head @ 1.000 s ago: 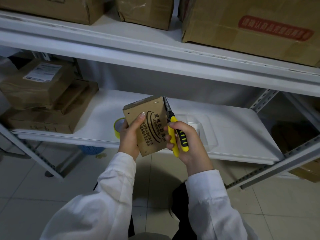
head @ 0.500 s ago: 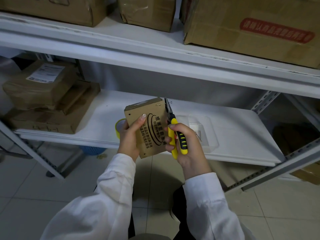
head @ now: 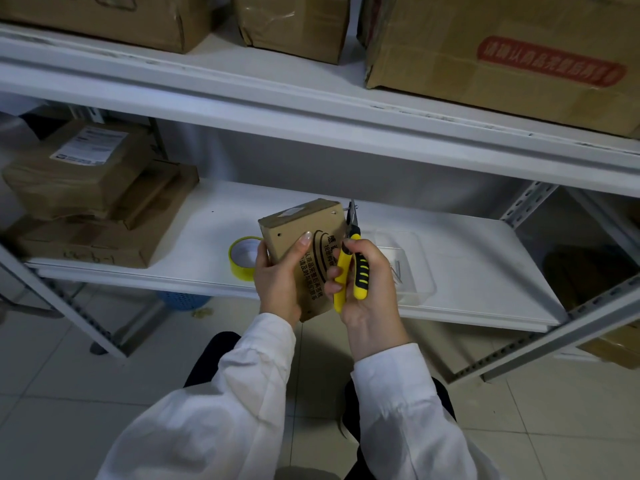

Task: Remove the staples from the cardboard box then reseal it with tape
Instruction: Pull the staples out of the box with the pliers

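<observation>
A small flat cardboard box (head: 301, 233) with black print is held upright in front of the lower shelf. My left hand (head: 277, 278) grips its left side, thumb behind and a finger across the front. My right hand (head: 367, 282) grips yellow-and-black pliers (head: 351, 268) by the handles. The plier jaws point up and pinch a small metal staple (head: 347, 209) at the box's top right corner. A roll of yellow tape (head: 242, 258) lies on the shelf just left of my left hand.
A clear plastic tray (head: 412, 271) with loose staples sits on the white lower shelf (head: 467, 271) right of my hands. Stacked brown parcels (head: 90, 202) fill the shelf's left end. Large cardboard boxes (head: 502, 53) stand on the upper shelf. A blue basket (head: 183, 301) is on the floor.
The box has tilted slightly and the plier jaws now hold a staple beside its top right corner. Both hands stay close together.
</observation>
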Motion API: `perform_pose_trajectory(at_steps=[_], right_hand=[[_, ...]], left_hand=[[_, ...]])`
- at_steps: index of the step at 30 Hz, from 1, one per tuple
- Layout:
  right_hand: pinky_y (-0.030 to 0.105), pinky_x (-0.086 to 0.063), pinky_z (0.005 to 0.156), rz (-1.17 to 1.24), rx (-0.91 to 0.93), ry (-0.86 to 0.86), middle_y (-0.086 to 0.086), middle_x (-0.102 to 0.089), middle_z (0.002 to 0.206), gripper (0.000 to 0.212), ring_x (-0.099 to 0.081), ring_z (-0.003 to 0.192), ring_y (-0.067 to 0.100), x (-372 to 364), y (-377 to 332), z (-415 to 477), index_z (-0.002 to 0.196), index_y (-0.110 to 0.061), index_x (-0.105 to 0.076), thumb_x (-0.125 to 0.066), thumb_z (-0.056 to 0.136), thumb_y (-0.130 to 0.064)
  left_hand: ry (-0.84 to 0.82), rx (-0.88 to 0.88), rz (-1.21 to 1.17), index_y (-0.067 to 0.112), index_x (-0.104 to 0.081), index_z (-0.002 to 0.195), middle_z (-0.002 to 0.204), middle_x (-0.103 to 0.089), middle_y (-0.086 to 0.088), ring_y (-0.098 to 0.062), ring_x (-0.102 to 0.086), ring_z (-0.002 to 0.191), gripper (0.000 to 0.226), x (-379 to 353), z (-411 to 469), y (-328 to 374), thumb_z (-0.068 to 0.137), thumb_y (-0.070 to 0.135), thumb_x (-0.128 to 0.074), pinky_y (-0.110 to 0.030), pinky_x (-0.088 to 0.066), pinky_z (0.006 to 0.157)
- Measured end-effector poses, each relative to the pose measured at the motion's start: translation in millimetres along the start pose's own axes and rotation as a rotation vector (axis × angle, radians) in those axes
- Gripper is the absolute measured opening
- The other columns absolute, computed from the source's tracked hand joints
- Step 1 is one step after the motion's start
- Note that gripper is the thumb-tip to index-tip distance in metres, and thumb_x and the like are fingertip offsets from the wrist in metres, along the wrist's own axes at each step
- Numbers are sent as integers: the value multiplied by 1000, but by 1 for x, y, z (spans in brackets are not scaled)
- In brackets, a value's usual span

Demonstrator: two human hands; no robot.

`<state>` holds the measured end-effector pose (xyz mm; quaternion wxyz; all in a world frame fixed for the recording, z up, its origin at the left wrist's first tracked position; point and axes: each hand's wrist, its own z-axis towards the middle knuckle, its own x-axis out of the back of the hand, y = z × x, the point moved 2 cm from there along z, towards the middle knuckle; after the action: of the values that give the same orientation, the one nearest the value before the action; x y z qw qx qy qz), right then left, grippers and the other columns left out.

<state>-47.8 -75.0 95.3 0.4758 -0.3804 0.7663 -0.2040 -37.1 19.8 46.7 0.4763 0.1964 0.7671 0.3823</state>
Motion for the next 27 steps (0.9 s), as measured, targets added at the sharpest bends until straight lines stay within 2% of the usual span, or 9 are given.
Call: perform_pose_trajectory(at_steps=[3, 7, 10, 14, 16, 19, 20, 24, 27], right_hand=[[13, -31, 35, 1, 4, 4, 4, -54, 70, 5, -46, 45, 11, -1, 0, -1, 83, -8, -57, -58, 84, -13], [13, -31, 36, 7, -18, -14, 3, -54, 68, 6, -45, 45, 11, 0, -1, -2, 80, -9, -57, -56, 85, -13], [14, -31, 36, -135, -48, -64, 3, -56, 72, 5, -46, 47, 11, 3, -8, -1, 84, -8, -58, -57, 84, -13], [16, -29, 37, -340, -71, -103, 4, -56, 73, 8, -46, 50, 12, 12, -20, 0, 88, -6, -57, -56, 82, -11], [16, -29, 37, -382, -81, -108, 3, -56, 73, 12, -47, 50, 11, 16, -23, 0, 92, -5, -58, -56, 82, -11], [15, -29, 37, -377, -92, -138, 3, -56, 73, 11, -47, 48, 10, 18, -23, -1, 93, -5, -58, -54, 83, -9], [15, -29, 36, -349, -89, -145, 4, -55, 72, 10, -46, 48, 11, 17, -21, -1, 92, -6, -57, -53, 83, -8], [15, -30, 36, -239, -54, -130, 4, -53, 71, 4, -45, 49, 11, 12, -12, -2, 86, -6, -57, -54, 83, -8], [14, -30, 37, -168, -43, -109, 3, -54, 70, 6, -45, 48, 11, 9, -8, -4, 88, -7, -57, -55, 84, -10]], left_hand=[[16, -15, -9, 19, -61, 106, 109, -67, -14, -32, -64, 99, 49, 0, -1, -6, 61, 25, -80, -52, -50, 93], [37, -38, -24, 20, -62, 106, 115, -66, -17, -39, -62, 108, 59, 0, -1, -8, 52, 32, -84, -57, -48, 95], [25, 11, -27, 17, -60, 114, 117, -65, -19, -34, -65, 101, 62, 5, 0, -7, 57, 32, -82, -53, -51, 91], [-58, 55, 52, 10, -58, 118, 115, -65, -21, -31, -66, 94, 50, 15, 8, 4, 73, 23, -75, -46, -54, 83], [-106, 72, 124, 9, -61, 112, 106, -69, -18, -30, -67, 91, 44, 18, 11, 11, 73, 24, -75, -49, -53, 86], [-149, 80, 131, 15, -64, 97, 90, -72, -9, -23, -69, 80, 19, 20, 13, 15, 79, 20, -68, -46, -53, 82], [-151, 84, 122, 13, -64, 100, 92, -71, -10, -24, -69, 80, 23, 19, 12, 15, 79, 20, -67, -45, -54, 81], [-126, 64, 95, 6, -55, 121, 114, -65, -22, -39, -64, 100, 69, 13, 5, 13, 62, 31, -80, -55, -52, 86], [-74, 42, 71, 11, -57, 120, 117, -63, -24, -44, -61, 106, 74, 9, 0, 8, 55, 38, -82, -59, -51, 87]])
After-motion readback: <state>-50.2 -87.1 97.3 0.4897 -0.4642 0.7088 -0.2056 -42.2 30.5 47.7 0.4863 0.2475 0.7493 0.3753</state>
